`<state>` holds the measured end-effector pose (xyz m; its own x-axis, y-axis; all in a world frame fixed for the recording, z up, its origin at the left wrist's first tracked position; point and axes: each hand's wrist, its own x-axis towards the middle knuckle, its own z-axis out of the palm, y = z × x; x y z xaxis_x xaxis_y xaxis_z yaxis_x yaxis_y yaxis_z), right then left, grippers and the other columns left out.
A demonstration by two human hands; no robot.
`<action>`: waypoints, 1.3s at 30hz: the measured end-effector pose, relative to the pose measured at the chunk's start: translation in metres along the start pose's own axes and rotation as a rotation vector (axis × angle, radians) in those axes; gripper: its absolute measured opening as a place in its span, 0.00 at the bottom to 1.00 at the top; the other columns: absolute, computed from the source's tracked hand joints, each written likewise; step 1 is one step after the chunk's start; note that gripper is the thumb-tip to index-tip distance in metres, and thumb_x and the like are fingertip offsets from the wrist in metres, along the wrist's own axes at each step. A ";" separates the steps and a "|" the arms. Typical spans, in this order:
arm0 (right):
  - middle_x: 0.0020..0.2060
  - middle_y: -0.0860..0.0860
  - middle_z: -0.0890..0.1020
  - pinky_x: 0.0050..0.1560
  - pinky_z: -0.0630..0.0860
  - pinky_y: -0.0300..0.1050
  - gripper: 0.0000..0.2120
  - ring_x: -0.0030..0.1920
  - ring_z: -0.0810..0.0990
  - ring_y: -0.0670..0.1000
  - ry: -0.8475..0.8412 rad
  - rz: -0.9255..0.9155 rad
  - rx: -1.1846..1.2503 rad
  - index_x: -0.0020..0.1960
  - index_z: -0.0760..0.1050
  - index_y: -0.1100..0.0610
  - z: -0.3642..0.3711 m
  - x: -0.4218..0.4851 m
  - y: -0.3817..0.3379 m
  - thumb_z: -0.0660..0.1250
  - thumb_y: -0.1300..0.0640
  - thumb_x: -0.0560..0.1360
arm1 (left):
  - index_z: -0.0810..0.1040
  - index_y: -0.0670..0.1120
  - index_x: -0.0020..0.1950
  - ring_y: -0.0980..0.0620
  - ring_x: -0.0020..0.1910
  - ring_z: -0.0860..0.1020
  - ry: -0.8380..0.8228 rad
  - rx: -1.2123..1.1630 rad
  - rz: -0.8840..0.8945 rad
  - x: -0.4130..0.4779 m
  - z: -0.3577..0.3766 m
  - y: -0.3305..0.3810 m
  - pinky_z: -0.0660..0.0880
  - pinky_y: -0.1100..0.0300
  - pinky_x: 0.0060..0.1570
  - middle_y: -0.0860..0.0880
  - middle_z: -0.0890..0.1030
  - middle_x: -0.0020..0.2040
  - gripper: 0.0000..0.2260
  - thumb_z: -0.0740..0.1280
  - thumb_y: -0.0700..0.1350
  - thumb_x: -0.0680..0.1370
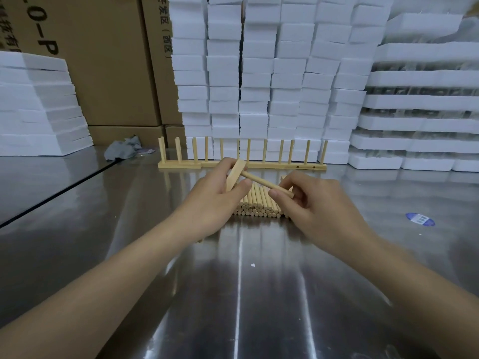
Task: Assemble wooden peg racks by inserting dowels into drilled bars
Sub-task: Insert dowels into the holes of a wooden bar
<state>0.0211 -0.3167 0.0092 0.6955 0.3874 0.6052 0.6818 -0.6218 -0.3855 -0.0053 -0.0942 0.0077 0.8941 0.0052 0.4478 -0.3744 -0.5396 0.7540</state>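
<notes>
Two hands are counted, a left hand [220,200] and a right hand [318,203], and between them one bar [234,176] and one dowel [261,182] are held. Twelve upright pegs [265,151] are counted in the far row. The loose dowels [256,206] piled near the hands are too many to be counted. One grey rag [123,150] is seen far left, one blue sticker [420,219] right.

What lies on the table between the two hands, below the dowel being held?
A pile of loose dowels lies there, between the left hand and the right hand, as the head view shows.
</notes>
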 end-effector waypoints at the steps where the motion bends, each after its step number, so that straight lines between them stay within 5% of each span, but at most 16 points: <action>1: 0.28 0.45 0.78 0.38 0.76 0.55 0.13 0.33 0.76 0.46 0.006 0.003 0.003 0.44 0.76 0.46 0.000 0.000 0.000 0.65 0.38 0.81 | 0.76 0.57 0.60 0.54 0.28 0.68 0.003 0.000 0.002 0.000 0.000 0.000 0.66 0.59 0.30 0.57 0.73 0.36 0.04 0.65 0.53 0.86; 7: 0.27 0.44 0.76 0.36 0.76 0.54 0.12 0.32 0.75 0.46 0.010 0.005 0.004 0.45 0.77 0.46 0.000 -0.001 0.001 0.65 0.39 0.80 | 0.76 0.57 0.60 0.50 0.30 0.68 -0.001 -0.008 0.002 -0.002 0.000 0.000 0.65 0.52 0.31 0.48 0.73 0.39 0.04 0.65 0.54 0.86; 15: 0.30 0.42 0.77 0.35 0.75 0.53 0.10 0.32 0.76 0.47 0.037 -0.037 0.027 0.45 0.77 0.46 0.002 0.000 0.004 0.67 0.40 0.79 | 0.77 0.56 0.56 0.53 0.25 0.67 0.011 -0.125 -0.045 -0.004 0.002 0.005 0.66 0.55 0.27 0.58 0.72 0.30 0.05 0.67 0.56 0.85; 20: 0.31 0.45 0.78 0.33 0.73 0.47 0.11 0.32 0.77 0.50 0.070 -0.134 0.086 0.44 0.76 0.47 0.003 -0.003 -0.002 0.68 0.41 0.79 | 0.77 0.53 0.42 0.53 0.25 0.66 0.026 -0.277 -0.124 -0.005 0.003 0.013 0.64 0.61 0.26 0.48 0.70 0.33 0.15 0.68 0.61 0.83; 24: 0.28 0.46 0.77 0.32 0.72 0.47 0.14 0.31 0.77 0.50 0.048 -0.162 0.096 0.43 0.74 0.48 0.002 -0.005 -0.009 0.66 0.39 0.79 | 0.74 0.52 0.34 0.54 0.24 0.61 0.048 -0.333 -0.204 -0.006 0.004 0.019 0.59 0.63 0.25 0.52 0.64 0.29 0.21 0.68 0.61 0.83; 32: 0.25 0.46 0.68 0.32 0.62 0.48 0.22 0.29 0.69 0.50 -0.078 -0.155 -0.006 0.34 0.60 0.43 0.010 -0.011 -0.022 0.55 0.35 0.82 | 0.73 0.52 0.32 0.55 0.27 0.63 0.057 -0.189 -0.178 -0.014 0.018 0.025 0.60 0.56 0.33 0.55 0.64 0.27 0.15 0.67 0.55 0.76; 39: 0.25 0.44 0.69 0.32 0.63 0.47 0.23 0.28 0.66 0.48 -0.103 -0.080 0.204 0.32 0.64 0.42 0.018 -0.009 -0.023 0.56 0.33 0.82 | 0.69 0.50 0.30 0.56 0.26 0.62 0.119 -0.055 -0.140 -0.013 0.020 0.024 0.60 0.56 0.32 0.56 0.63 0.25 0.18 0.64 0.50 0.80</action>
<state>0.0030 -0.2934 -0.0001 0.6496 0.5039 0.5694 0.7602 -0.4398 -0.4781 -0.0213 -0.1241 0.0099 0.9045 0.1780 0.3875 -0.2640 -0.4800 0.8366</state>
